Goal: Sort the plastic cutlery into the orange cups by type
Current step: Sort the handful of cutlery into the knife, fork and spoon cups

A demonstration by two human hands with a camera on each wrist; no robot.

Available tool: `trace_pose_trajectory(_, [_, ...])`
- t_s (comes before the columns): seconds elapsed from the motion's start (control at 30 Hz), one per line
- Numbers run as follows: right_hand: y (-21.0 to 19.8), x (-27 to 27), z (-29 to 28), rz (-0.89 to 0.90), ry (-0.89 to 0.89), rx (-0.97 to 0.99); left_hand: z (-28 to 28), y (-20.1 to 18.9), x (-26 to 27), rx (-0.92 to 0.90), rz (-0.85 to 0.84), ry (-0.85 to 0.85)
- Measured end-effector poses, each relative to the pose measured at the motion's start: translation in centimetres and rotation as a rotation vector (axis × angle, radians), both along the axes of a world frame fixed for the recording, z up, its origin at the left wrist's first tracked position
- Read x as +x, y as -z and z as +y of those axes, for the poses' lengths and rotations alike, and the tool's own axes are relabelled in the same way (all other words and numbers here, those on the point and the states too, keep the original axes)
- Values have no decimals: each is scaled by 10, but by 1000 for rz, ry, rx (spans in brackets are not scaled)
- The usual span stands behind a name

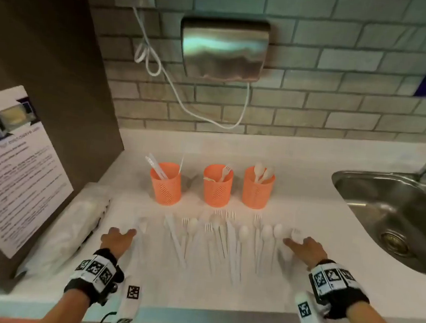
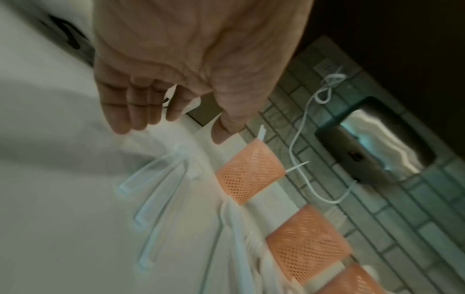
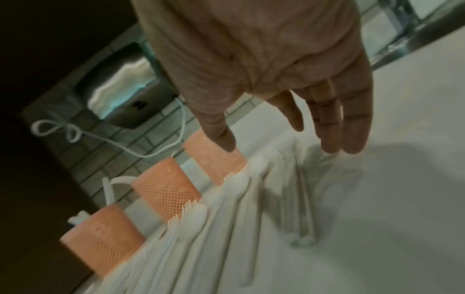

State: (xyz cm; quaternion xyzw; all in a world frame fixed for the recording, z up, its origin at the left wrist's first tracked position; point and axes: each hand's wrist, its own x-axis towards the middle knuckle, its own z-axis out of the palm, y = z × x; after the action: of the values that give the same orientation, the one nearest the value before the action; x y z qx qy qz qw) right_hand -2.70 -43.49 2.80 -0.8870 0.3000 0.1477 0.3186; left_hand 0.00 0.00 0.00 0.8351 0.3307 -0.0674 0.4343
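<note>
Three orange cups [image 1: 217, 186] are lined up behind scattered cutlery [image 1: 226, 237]; left hand [image 1: 117, 238] and right hand [image 1: 304, 248] are held flat, fingers spread, grasping nothing.

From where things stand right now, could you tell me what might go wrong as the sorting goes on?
1. The loose cutlery lies white on a white counter, pieces overlapping, so the fingers may lift two at once or misjudge a type.
2. The orange cups stand close behind the row; a reaching right hand or left hand might tip one.
3. The sink is near; a nudged piece might slide in.
</note>
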Motion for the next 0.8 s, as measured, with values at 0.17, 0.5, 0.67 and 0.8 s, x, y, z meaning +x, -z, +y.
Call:
trace_pose_trajectory(0.17, [-5, 11, 9, 54, 26, 43, -16, -14, 8, 171, 200, 107])
trace_pose_trajectory(0.5, [-9, 23, 74, 117, -117, -111, -96, -16, 3, 308, 252, 396])
trace_pose_trajectory(0.67, [-4, 25, 102, 109, -201, -215, -123, -9, -1, 424, 265, 467])
trace_pose_trajectory(0.8, [-3, 30, 104, 84, -200, -183, -132, -10, 2, 476, 264, 465])
